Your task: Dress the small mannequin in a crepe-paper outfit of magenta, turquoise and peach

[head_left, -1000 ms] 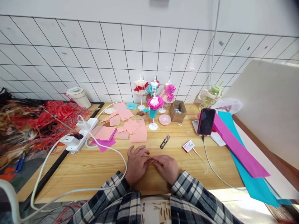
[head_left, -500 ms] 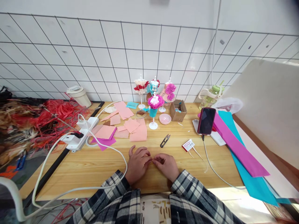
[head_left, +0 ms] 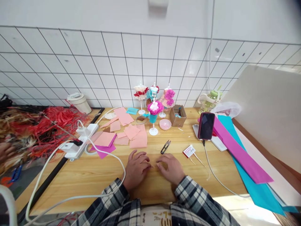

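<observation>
My left hand (head_left: 136,169) hovers low over the front of the wooden table, its thumb and index finger together; whatever is between them is too small to make out. To its right, my right hand (head_left: 171,169) has thumb and forefinger apart and holds nothing visible. Just beyond the right hand lie black thread snips (head_left: 166,147). A card of white thread (head_left: 189,151) with loose ends sits farther right. Behind the hands stands a small white dress form (head_left: 153,117) in turquoise and magenta paper. Pink paper pieces (head_left: 138,138) spread to the left of it.
More dressed forms (head_left: 141,94), a pink bowl (head_left: 165,124) and a cardboard box (head_left: 178,116) stand at the back. A phone (head_left: 206,126) is propped right. A power strip (head_left: 81,141) trails white cable over my left forearm. Another person's hand (head_left: 6,151) shows far left.
My hands have moved apart; the right thumb and forefinger have opened from their pinch. The view has tilted up slightly. Another person's hand has appeared at the far left.
</observation>
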The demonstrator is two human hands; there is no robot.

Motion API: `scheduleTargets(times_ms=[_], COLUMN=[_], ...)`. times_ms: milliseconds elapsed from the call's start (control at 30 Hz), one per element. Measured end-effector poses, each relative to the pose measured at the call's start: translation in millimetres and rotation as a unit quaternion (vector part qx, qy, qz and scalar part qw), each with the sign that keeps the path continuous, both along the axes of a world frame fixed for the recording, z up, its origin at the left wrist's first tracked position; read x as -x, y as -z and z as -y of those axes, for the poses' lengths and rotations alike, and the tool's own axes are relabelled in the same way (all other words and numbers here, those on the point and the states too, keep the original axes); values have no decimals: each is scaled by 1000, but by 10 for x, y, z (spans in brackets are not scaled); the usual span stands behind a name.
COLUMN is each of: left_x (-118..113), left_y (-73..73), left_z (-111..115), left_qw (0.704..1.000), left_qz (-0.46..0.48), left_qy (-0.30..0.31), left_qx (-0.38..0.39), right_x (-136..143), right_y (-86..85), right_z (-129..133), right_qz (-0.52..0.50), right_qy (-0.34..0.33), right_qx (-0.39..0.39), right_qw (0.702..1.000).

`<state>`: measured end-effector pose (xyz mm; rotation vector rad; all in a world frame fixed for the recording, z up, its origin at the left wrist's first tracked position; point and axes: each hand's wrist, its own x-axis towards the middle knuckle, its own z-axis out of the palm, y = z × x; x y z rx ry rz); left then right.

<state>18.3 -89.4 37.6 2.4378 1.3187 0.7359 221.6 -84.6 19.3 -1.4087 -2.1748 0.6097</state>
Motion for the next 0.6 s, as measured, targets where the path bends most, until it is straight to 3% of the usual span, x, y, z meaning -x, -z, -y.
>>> scheduleTargets(times_ms=[67,133,167,267,300,367,500,600], left_x=[0,-40,-72,-165,-181,-175,-69,-10], left_y=[1,2,8,74,115,211,353,370], left_z=[-150,-321,-398,-536,-548,-543,-521,-528], left_qw=[994,956,913,725,694,668,578,546], left_qz=[97,252,346,568,596,619,672,687], left_qy=[-16,-30,-31,-21,-16,-5,30,53], left_qx=[45,144,214,389,404,414,461,477], right_x=[-25,-14,-4,-12,-34,-97,-188,-191], right_y=[-8,28,59,148,162,157,80,73], right_z=[-141,-273,-325,-392,-383,-327,-159,-92], right_qz=[61,115,131,132,125,116,138,189], right_qy=[54,90,89,68,65,68,103,112], right_qx=[-54,-65,-60,-31,-18,-5,-20,5], right_qw=[995,987,986,988,990,991,985,975])
